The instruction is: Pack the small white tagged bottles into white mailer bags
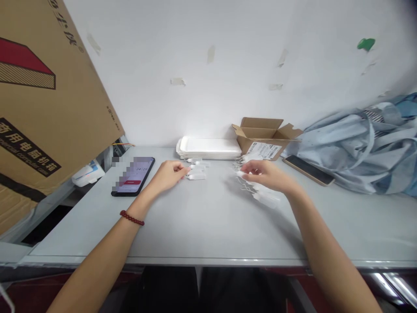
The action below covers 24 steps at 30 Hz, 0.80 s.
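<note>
My left hand (171, 174) is closed, thumb and index fingertips together at the narrow ends of a few small white tag-like pieces (197, 176) lying in a short column. Whatever is between those fingertips is too small to make out. To the right, my right hand (265, 174) pinches a small white tag (240, 174) just above the table. Below and behind this hand lies a loose pile of similar white pieces (269, 199) with thin strings, partly hidden by the hand and blurred.
A stack of white envelope-like sheets (210, 148) lies by the wall beside an open cardboard box (260, 134). One phone (134, 176), screen lit, is at left; another phone (309, 170) is at right by a pale blue cloth bag (352, 148). A large carton (61, 130) leans at far left.
</note>
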Each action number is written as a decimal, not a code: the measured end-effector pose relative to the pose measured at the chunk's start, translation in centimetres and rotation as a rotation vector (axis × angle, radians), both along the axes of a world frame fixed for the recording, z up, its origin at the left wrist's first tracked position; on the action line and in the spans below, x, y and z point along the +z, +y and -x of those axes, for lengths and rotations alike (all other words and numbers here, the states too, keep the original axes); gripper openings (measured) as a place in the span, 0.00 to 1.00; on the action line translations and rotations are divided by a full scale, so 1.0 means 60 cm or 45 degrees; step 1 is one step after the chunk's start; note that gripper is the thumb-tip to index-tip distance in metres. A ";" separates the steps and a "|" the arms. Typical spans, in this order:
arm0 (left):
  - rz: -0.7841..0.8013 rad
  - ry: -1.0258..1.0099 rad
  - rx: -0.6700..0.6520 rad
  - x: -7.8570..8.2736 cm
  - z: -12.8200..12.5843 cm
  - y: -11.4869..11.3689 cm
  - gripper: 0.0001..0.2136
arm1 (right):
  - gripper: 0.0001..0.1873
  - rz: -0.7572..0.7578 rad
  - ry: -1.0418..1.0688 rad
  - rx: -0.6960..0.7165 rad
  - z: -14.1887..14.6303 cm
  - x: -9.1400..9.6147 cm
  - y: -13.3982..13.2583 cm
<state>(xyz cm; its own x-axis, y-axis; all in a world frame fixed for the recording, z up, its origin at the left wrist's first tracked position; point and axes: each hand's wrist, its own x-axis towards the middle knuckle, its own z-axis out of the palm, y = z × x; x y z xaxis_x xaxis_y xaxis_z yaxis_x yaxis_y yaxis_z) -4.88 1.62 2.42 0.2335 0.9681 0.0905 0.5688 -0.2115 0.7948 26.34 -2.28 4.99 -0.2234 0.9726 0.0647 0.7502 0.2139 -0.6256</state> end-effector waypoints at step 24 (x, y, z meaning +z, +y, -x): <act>0.414 -0.506 -0.411 -0.018 -0.057 -0.036 0.10 | 0.14 0.329 0.673 0.133 0.106 -0.052 -0.016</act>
<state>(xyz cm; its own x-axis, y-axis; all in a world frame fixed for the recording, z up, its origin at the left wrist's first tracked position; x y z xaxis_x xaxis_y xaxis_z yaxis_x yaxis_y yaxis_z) -1.46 -0.52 1.31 0.5288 0.8468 -0.0577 0.1626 -0.0343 0.9861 19.97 -3.24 1.87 -0.3206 0.9462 -0.0429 0.3062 0.0607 -0.9500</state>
